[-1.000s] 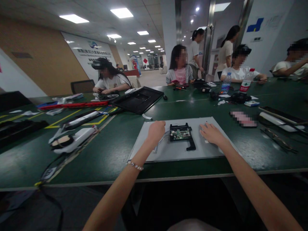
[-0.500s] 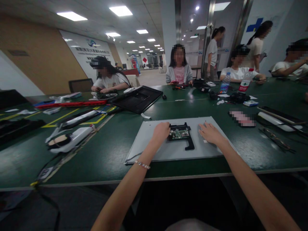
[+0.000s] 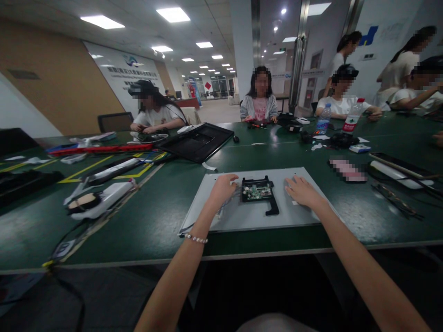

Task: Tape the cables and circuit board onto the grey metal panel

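Note:
A pale grey flat panel [image 3: 194,210] lies on the green table in front of me. On it rests a black plastic bracket [image 3: 272,205] with a green circuit board [image 3: 259,192] set in its frame. My left hand [image 3: 221,191] is just left of the bracket, apart from it, its fingers loosely bent and parted. Something thin and pale shows under that palm, too blurred to name. To the bracket's right, my right hand [image 3: 302,191] lies with spread fingers on the panel, near a small whitish patch [image 3: 295,203]. Neither hand visibly holds anything.
A black monitor-like casing [image 3: 199,142] lies beyond the panel. White devices with cables [image 3: 104,200] sit at left. Toward the right are a pink phone-shaped item [image 3: 347,170], a cable bundle [image 3: 396,200] and two bottles [image 3: 353,117]. Several people are around the table.
My left hand has come off the bracket's left edge and moved a little left, its fingers parting. My right hand stays in place. In the background, people walking have moved right.

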The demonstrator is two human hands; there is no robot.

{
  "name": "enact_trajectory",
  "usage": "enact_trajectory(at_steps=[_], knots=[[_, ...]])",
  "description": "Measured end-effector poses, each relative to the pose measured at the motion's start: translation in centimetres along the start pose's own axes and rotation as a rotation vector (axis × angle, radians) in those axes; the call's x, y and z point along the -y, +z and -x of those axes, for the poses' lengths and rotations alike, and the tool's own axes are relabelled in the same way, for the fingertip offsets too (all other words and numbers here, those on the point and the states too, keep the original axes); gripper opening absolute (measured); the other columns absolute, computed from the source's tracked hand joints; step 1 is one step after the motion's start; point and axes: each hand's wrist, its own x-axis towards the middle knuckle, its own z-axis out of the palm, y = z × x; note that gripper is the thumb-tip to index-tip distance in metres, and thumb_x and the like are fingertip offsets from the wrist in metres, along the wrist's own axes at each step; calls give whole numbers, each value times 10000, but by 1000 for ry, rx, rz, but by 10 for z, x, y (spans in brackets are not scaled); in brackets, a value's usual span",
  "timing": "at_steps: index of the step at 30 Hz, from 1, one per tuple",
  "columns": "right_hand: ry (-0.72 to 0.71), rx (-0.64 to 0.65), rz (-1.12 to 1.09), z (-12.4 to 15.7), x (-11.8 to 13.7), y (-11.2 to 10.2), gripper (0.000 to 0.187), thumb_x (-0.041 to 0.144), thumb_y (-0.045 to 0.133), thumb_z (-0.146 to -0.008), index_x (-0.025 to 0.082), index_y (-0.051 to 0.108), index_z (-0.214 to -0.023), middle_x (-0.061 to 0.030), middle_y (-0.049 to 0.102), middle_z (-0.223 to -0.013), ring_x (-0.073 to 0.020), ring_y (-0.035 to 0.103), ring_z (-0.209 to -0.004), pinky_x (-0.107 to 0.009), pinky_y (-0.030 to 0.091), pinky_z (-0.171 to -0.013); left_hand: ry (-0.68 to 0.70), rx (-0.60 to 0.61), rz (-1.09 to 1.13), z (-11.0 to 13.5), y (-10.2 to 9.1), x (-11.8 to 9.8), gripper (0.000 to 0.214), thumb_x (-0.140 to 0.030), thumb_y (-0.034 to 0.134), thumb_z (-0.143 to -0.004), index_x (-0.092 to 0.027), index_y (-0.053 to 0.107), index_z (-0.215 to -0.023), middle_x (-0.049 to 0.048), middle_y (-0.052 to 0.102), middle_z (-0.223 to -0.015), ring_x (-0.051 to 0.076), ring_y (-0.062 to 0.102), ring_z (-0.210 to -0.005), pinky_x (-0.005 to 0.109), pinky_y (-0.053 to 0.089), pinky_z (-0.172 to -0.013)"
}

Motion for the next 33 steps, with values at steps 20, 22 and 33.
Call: enact_trajectory(at_steps=[20,22,33], knots=[[-15,4,-1,1,-1,1,567,409,253,-980,167,382,-1476,-197,383,-1479,-382,343,-1364,-509,317,-1053,-58,-40,40,-12,11,17,288,-147,521,-814,-134,733,-1008,86,732,-1009,187,666,-894,286,492,-884],[-13,9,4,1,0,-1,565,404,252,-980,169,381,-1477,-194,393,-1473,-381,352,-1357,-505,321,-1051,-61,-51,39,-14,12,18,303,-148,516,-814,-144,725,-1034,83,720,-1053,183,664,-908,289,490,-901],[1,17,10,0,1,0,564,404,262,-979,169,380,-1478,-204,370,-1496,-379,351,-1363,-503,310,-1054,45,39,50,-14,20,17,211,-211,584,-789,-153,721,-938,64,706,-961,168,645,-814,276,502,-811]])
